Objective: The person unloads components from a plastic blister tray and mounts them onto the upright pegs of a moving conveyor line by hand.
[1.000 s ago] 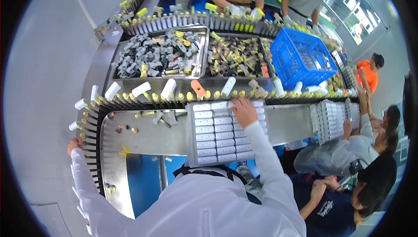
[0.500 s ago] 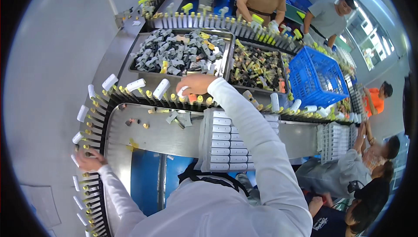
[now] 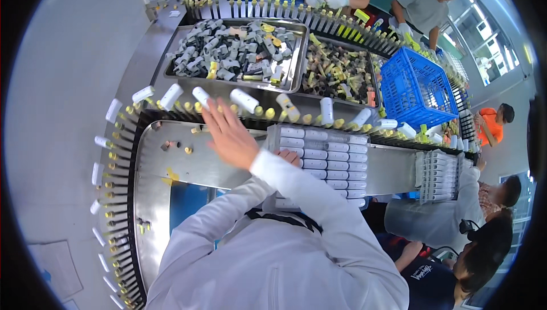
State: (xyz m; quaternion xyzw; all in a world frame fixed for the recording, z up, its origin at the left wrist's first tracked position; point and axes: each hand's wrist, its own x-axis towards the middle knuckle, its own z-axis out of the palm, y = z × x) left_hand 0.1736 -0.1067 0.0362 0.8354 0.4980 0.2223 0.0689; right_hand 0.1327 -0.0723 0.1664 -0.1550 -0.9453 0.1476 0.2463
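While the right sleeve crosses over the left, the plastic tray (image 3: 273, 139) lies at the near edge of the steel bench (image 3: 393, 167), in front of the person's body, and is filled with rows of white casings (image 3: 314, 154). The left hand (image 3: 288, 157) is laid at the tray's left side, fingers over the casings; the sleeve hides most of it, and whether it grips anything cannot be told. The right hand (image 3: 231, 136) is left of and beyond the tray, flat and empty, fingers spread, fingertips at a white post-mounted casing (image 3: 200, 96); contact cannot be confirmed.

Immediately beyond the tray runs a line of yellow-tipped posts (image 3: 269, 113), curving toward the person on the tray's left. Several carry white casings; one just past the tray's far left corner bears a grey-and-yellow casing (image 3: 288, 107). Small loose parts (image 3: 188, 150) and yellow scraps (image 3: 170, 175) lie left of the tray.

Farther beyond the tray are a steel pan (image 3: 297, 48) of grey parts (image 3: 228, 48) and, to its right, a heap of dark and yellow pieces (image 3: 336, 71). A blue crate (image 3: 419, 91) sits beyond the tray to the right. Nested trays (image 3: 439, 176) stand well right of it, near co-workers.
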